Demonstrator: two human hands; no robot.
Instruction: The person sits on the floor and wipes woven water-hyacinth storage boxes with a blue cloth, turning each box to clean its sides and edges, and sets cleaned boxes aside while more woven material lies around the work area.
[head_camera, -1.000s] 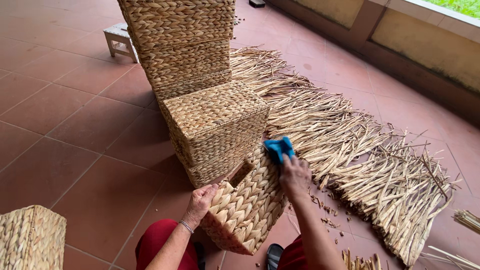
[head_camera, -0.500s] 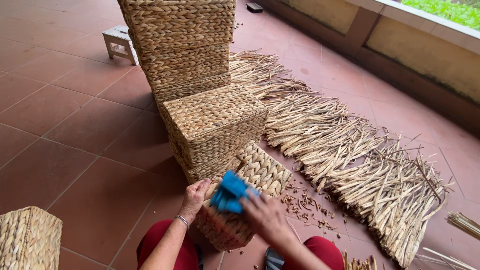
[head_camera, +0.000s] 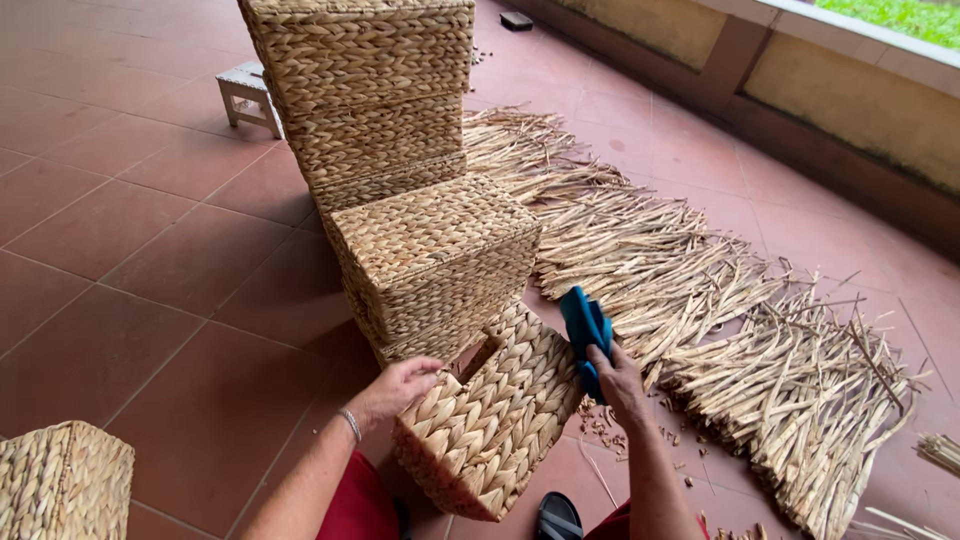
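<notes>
A small woven straw basket (head_camera: 495, 415) lies tilted on my lap, one side panel facing up, a handle slot near its upper edge. My left hand (head_camera: 400, 388) grips its left edge. My right hand (head_camera: 615, 378) is at the basket's right edge and holds a blue-handled tool (head_camera: 584, 330), probably scissors, with the handles pointing up.
A stack of finished woven baskets (head_camera: 400, 180) rises just beyond the one in my hands. Dried flat reeds (head_camera: 720, 320) lie spread over the tile floor to the right. Another basket (head_camera: 60, 480) stands at lower left, a small stool (head_camera: 245, 95) behind the stack, a low wall (head_camera: 850, 90) at the right.
My right hand swung the blue tool left over the basket's top, then back to its right edge. The basket has been turned in my lap. My left hand shifted along its left edge.
</notes>
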